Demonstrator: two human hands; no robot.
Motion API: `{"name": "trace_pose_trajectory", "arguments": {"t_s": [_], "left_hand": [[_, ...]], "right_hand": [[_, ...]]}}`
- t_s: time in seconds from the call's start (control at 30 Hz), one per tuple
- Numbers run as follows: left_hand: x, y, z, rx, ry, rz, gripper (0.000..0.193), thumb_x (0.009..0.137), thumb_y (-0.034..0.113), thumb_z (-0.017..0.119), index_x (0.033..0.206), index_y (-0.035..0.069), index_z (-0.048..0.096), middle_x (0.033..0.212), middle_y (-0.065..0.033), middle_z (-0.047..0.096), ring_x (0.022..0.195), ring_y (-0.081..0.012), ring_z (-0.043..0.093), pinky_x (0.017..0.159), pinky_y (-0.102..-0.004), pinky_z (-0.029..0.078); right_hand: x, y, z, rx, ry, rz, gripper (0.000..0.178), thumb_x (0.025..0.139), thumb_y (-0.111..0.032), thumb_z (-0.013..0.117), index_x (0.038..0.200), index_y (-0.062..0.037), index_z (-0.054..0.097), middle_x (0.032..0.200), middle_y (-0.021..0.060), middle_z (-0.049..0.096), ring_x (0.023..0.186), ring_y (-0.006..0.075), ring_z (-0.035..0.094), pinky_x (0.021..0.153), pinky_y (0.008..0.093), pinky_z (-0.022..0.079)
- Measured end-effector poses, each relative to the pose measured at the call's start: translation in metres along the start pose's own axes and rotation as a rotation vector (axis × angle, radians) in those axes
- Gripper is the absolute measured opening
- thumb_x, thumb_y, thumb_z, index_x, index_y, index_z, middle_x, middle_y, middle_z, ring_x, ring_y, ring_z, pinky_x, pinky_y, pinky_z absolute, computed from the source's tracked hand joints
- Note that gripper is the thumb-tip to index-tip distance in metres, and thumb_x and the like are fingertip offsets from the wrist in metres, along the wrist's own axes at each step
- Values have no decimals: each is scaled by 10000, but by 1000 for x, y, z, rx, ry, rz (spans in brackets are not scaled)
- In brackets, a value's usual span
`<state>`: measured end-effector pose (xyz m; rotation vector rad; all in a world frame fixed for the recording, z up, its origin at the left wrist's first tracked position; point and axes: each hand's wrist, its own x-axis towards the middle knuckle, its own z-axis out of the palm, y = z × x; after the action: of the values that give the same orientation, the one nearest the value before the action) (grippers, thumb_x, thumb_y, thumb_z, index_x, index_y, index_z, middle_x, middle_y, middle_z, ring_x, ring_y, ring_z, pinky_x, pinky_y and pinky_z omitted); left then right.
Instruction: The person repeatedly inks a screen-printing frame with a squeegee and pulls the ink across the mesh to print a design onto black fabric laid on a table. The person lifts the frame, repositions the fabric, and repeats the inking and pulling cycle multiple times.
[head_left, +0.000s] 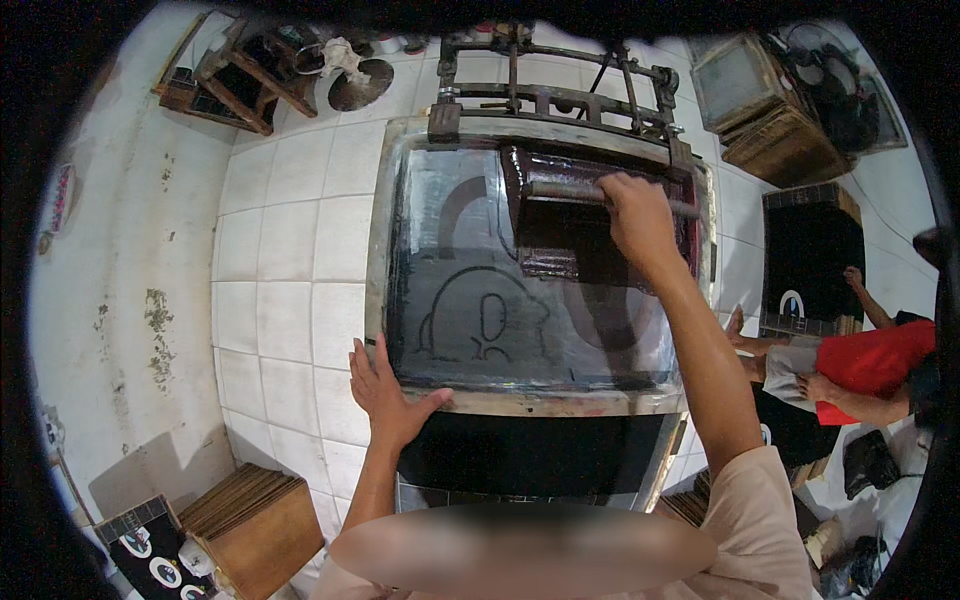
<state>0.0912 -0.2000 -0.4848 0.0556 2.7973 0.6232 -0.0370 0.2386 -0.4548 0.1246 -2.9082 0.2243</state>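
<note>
A printing screen (545,401) in a pale wooden frame lies in front of me, its mesh showing a rounded cartoon-like outline. My right hand (638,222) is closed around the handle of a squeegee (560,192) near the screen's far right. Dark maroon ink (548,264) lies on the mesh around and below the squeegee. Blade details are hidden by the ink and my arm. At the frame's near left corner rests my left hand (386,393), fingers spread and thumb along the near edge. Black fabric (525,455) shows beneath the frame's near side.
A metal hinge rack (560,95) holds the screen's far edge. Another person in a red garment (870,370) sits at right, beside a black printed panel (812,250). Stacked boards (250,530) stand at near left; a wooden stool (240,85) is at far left.
</note>
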Motion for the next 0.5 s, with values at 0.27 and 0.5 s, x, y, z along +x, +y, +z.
{"name": "trace_pose_trajectory", "arguments": {"t_s": [0.27,0.5], "left_hand": [[1,3,0,7,-4,-15,1390,620,605,934,1665,148,138,1686,-311,67,1555,-499,84,1216,-630,128],[2,1,1,5,21,18,1385,625,645,911,1663,142,145,1684,-318,73,1551,-497,105,1207,-637,146]], "right_hand": [[68,22,16,-47,59,-19,380,772,41,652,1115,-120,691,1043,114,723,1031,346,694,842,495,500],[30,28,39,-19,-1,-34,279,798,6,649,1050,-108,680,1023,124,711,997,362,677,854,511,486]]}}
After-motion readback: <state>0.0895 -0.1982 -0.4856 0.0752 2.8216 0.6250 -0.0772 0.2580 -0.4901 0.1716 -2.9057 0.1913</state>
